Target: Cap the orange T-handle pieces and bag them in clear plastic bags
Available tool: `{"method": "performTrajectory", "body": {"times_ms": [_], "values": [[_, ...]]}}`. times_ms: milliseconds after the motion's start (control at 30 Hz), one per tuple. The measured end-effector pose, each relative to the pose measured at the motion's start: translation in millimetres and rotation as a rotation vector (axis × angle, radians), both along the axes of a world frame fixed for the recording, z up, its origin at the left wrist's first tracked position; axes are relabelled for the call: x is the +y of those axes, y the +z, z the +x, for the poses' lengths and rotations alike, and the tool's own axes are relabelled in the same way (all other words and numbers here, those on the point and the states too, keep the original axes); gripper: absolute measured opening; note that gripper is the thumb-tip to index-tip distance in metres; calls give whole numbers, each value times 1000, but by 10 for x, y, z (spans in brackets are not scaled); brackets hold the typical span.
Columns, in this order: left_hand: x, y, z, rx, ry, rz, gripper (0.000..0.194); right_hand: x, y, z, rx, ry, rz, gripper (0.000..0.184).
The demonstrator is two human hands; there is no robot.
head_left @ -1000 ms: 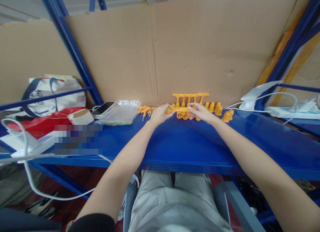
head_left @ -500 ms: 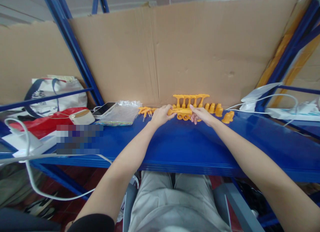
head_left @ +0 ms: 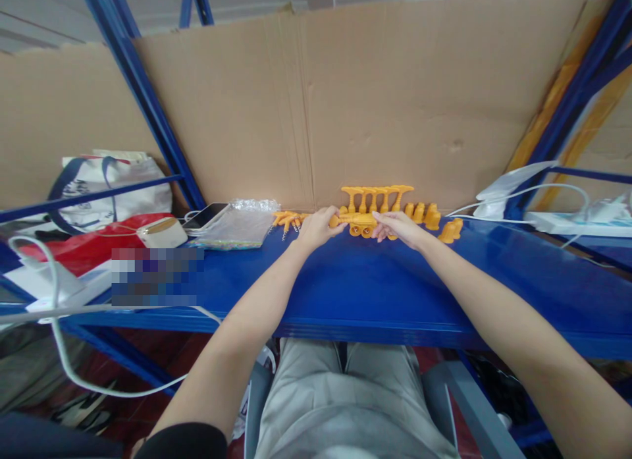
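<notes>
Both of my hands meet over the back of the blue table around a long orange plastic part [head_left: 358, 218] lying crosswise between them. My left hand [head_left: 317, 228] is closed on its left end. At its other end my right hand [head_left: 396, 228] pinches it between thumb and fingers. Just below the part, orange round pieces [head_left: 366, 232] with ring-like ends show, partly covered by my right hand. Several T-shaped orange pieces [head_left: 379, 197] stand behind. Left of my left hand lie orange pieces with metal spirals [head_left: 286, 220]. Short orange sleeve-like pieces [head_left: 432, 217] stand to the right.
A cardboard panel [head_left: 395, 97] closes off the back of the blue table [head_left: 326, 288]. To the left are a clear plastic bag [head_left: 239, 227], a phone [head_left: 210, 215], a white box [head_left: 162, 232] and a cloth bag [head_left: 116, 189]. White cables [head_left: 533, 190] run at the right.
My right hand has shifted slightly left, and its fingers have closed in more on the orange part. My left hand stays nearly in place.
</notes>
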State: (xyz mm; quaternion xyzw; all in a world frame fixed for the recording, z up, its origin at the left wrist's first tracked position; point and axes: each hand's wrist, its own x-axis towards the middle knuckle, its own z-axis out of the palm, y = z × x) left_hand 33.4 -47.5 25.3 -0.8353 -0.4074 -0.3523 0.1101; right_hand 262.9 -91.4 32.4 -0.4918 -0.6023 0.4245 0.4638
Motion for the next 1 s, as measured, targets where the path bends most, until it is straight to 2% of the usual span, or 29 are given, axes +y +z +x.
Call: {"method": "performTrajectory", "body": {"times_ms": [167,233,333,400,467,600,800,1000], "values": [[-5,-3,6,7,4,-20,23,-56,48,-47,-53,-47,-59,38],[3,-7,3,7,2,-20,23,-69,51,-35,-87,-19,-52,37],[19,-10,-6,2,-6,-13,23,-59,27,0,-120,41,-15,26],[23,-8,-12,-3,-12,-7,23,-38,4,19,-116,44,8,32],[19,-4,-12,-3,-16,-6,23,-18,-11,26,-93,39,27,33],[-12,9,3,17,-3,-10,23,-23,2,16,-42,66,7,11],[-30,12,19,21,2,-11,23,-78,39,-29,-12,30,-45,22],[-37,8,24,29,-12,-65,26,-41,37,-67,180,-15,-87,15]]}}
